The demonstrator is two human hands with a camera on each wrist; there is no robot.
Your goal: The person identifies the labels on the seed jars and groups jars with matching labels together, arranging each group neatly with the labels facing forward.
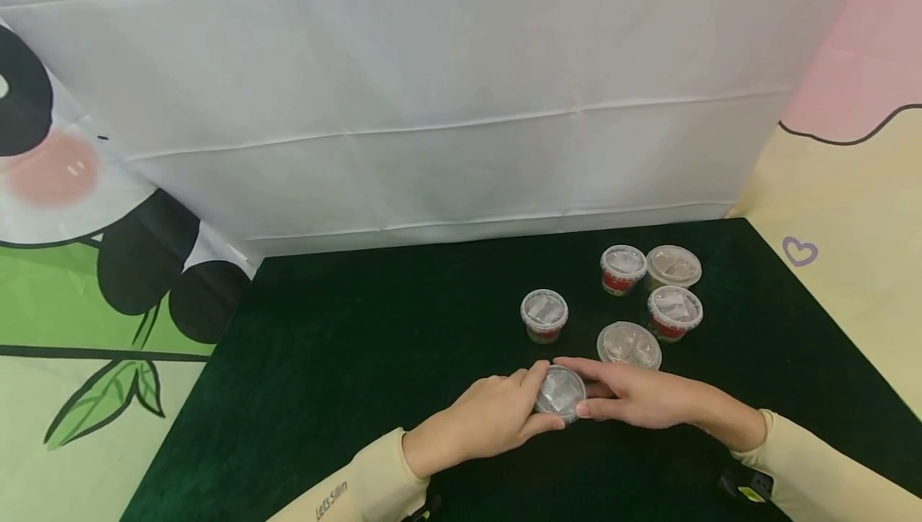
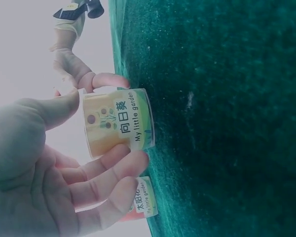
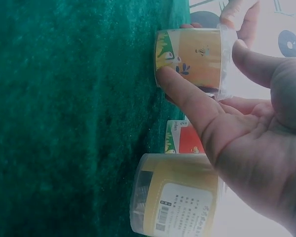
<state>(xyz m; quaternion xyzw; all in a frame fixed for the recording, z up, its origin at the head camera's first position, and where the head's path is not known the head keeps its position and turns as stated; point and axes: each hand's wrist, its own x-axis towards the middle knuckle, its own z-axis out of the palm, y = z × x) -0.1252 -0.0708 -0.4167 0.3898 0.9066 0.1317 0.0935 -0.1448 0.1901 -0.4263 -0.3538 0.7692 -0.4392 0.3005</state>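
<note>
A small lidded plastic tub [image 1: 561, 391] with a yellow-orange "My little garden" label [image 2: 119, 121] sits low over the green cloth between both hands. My left hand [image 1: 490, 416] holds it from the left, thumb at the lid's edge and fingers along the side. From the right, my right hand [image 1: 641, 394] grips the same tub, its thumb by the lid and a finger [image 3: 187, 96] laid along the wall. The lid [image 3: 227, 61] is on. Just behind the right hand stands a wider yellow-labelled tub [image 3: 182, 197], partly hidden by that hand in the head view.
A red-labelled tub [image 1: 544, 315] stands behind the held one. Farther right are two more red-labelled tubs [image 1: 623, 269] [image 1: 675, 313] and a wide-lidded tub [image 1: 674, 267]. Dark green cloth [image 1: 346, 346] covers the table; a white curtain [image 1: 432, 106] hangs along its back edge.
</note>
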